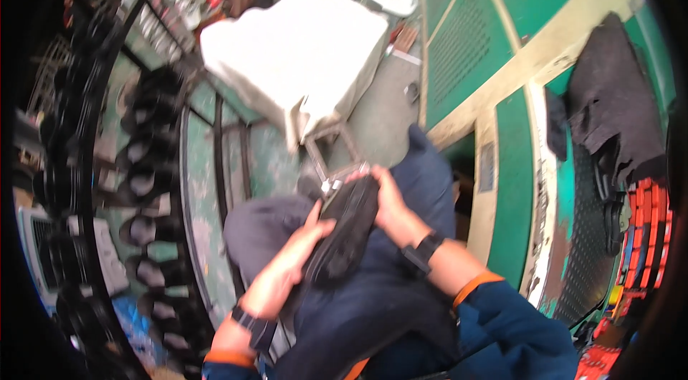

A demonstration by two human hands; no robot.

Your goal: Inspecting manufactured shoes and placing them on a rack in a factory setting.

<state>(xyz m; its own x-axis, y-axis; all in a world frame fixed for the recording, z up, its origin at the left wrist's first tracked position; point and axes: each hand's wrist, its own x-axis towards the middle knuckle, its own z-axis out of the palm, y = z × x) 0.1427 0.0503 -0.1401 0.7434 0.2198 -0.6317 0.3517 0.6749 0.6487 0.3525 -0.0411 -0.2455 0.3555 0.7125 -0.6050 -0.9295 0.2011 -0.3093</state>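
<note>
A dark shoe [347,229] is held lengthwise over my lap, one end pointing away from me and the other toward me. My left hand [301,242] grips its left side, thumb lying on the near part. On the far right side, my right hand [385,201] is wrapped round the other end, with fingers reaching over that end. Both wrists wear dark bands. A small pale object [330,185] shows by the shoe's far end; blur hides what it is.
Racks of black shoes [147,186] stand at my left. Ahead, a white cloth [287,43] covers a boxy shape, with a metal frame [335,151] before it. A green machine cabinet [512,186] rises on the right, with dark cloth [616,93] and orange-red pieces [648,237] beside it.
</note>
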